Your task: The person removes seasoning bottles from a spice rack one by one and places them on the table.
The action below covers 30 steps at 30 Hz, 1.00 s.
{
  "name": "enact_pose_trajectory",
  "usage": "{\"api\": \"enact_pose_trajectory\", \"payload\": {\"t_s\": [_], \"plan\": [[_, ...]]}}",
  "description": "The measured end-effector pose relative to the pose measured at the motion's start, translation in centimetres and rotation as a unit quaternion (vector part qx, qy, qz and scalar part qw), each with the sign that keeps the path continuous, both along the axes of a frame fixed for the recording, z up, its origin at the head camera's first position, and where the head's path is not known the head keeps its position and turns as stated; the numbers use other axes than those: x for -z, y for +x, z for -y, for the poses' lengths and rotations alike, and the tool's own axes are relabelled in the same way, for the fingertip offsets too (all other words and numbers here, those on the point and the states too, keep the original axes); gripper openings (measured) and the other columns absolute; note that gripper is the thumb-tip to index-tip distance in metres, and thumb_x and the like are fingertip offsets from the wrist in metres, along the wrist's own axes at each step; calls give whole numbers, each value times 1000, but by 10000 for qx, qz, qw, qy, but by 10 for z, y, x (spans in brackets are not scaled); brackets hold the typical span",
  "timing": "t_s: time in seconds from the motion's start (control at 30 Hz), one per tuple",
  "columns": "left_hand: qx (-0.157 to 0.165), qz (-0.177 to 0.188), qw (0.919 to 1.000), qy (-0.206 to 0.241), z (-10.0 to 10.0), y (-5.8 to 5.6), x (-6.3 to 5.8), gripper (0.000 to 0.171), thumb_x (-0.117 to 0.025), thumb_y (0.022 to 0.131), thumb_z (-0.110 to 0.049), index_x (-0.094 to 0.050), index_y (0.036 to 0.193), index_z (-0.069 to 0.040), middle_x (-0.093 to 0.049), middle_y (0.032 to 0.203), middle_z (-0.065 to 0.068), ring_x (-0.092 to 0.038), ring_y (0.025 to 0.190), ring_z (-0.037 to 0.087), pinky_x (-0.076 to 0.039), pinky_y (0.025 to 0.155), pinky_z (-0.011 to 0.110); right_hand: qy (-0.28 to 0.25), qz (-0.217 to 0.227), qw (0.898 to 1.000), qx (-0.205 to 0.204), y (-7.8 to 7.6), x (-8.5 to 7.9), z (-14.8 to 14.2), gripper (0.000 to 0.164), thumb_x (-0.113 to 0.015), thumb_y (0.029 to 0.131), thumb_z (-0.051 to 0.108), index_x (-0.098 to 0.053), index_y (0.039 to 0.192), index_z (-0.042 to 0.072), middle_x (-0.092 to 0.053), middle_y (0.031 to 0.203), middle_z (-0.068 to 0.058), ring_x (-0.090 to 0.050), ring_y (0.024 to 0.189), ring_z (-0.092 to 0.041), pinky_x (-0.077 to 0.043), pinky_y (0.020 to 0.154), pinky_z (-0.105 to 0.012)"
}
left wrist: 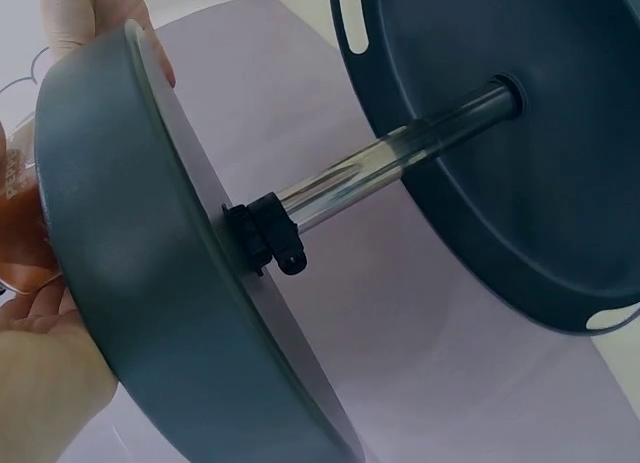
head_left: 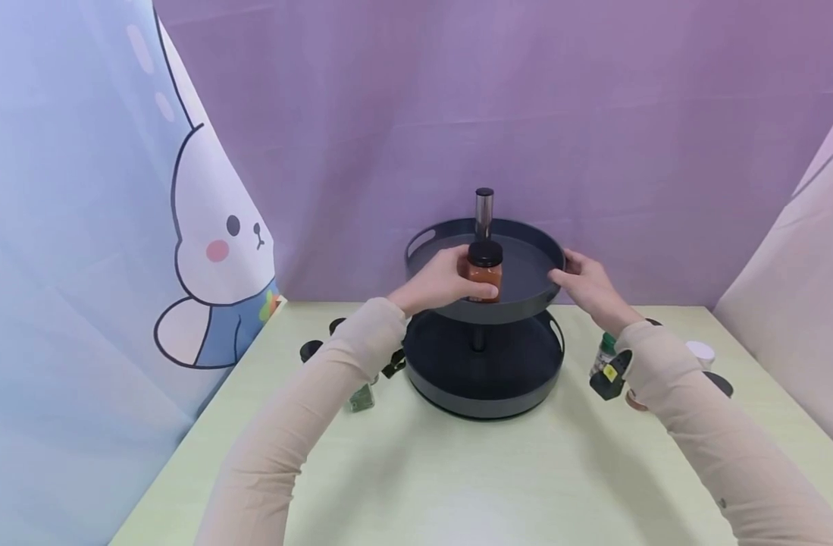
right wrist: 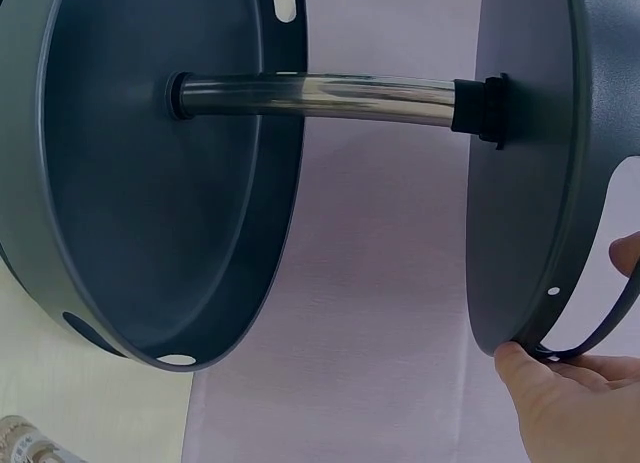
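Observation:
My left hand (head_left: 438,282) grips a small clear jar (head_left: 486,282) with orange-red contents and a black lid. It holds the jar upright at the front part of the upper tray (head_left: 525,254) of a dark grey two-tier round stand. In the left wrist view the jar (left wrist: 22,228) shows partly behind the tray wall. On the right side, my right hand (head_left: 591,290) holds the upper tray's rim, its fingers at the handle cutout in the right wrist view. The lower tray (head_left: 484,371) sits below, joined by a shiny metal post (right wrist: 380,98).
Left of the stand are black-lidded jars (head_left: 311,349) and a jar with green contents (head_left: 361,399), partly behind my left arm. Around my right forearm stand a green-capped bottle (head_left: 603,356), a white-lidded container (head_left: 700,352) and a black lid (head_left: 720,384). A purple cloth (head_left: 627,136) hangs behind.

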<state>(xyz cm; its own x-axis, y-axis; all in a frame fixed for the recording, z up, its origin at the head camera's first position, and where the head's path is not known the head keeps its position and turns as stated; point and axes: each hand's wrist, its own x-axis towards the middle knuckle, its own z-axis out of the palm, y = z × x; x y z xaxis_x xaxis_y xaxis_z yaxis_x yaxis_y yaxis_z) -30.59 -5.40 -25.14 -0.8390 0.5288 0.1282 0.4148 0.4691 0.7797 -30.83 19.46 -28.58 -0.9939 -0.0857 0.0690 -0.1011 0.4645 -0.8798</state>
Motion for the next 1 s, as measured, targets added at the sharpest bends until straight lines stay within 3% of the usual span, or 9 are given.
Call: {"api": "enact_pose_trajectory", "payload": {"t_s": [0.53,0.77,1.0], "plan": [[-31,-99,9999,55,-2,2,-3,46,-72,79,-24,-55,120,-13,-65,106,2,-61,94,12,-50,82,31,31,19,10000,-16,-1,1,-2,67,-43,94,22,-8,146,0,-26,147,-23,-28,135,-34,-24,110,-50],[-119,-310,9993,183,0,3,-13,46,-73,78,-28,-56,118,-14,-65,102,0,-61,90,11,-50,82,31,38,22,10000,-8,-2,-1,-2,66,-43,94,22,-7,146,1,-26,147,-23,-27,135,-35,-24,110,-51],[-279,-189,9982,504,3,4,-22,48,-74,76,-30,-57,119,-19,-64,103,-4,-60,91,10,-50,79,30,41,21,10000,-5,-1,-2,-2,65,-43,94,21,-9,146,1,-29,146,-23,-30,134,-34,-25,110,-51]]}}
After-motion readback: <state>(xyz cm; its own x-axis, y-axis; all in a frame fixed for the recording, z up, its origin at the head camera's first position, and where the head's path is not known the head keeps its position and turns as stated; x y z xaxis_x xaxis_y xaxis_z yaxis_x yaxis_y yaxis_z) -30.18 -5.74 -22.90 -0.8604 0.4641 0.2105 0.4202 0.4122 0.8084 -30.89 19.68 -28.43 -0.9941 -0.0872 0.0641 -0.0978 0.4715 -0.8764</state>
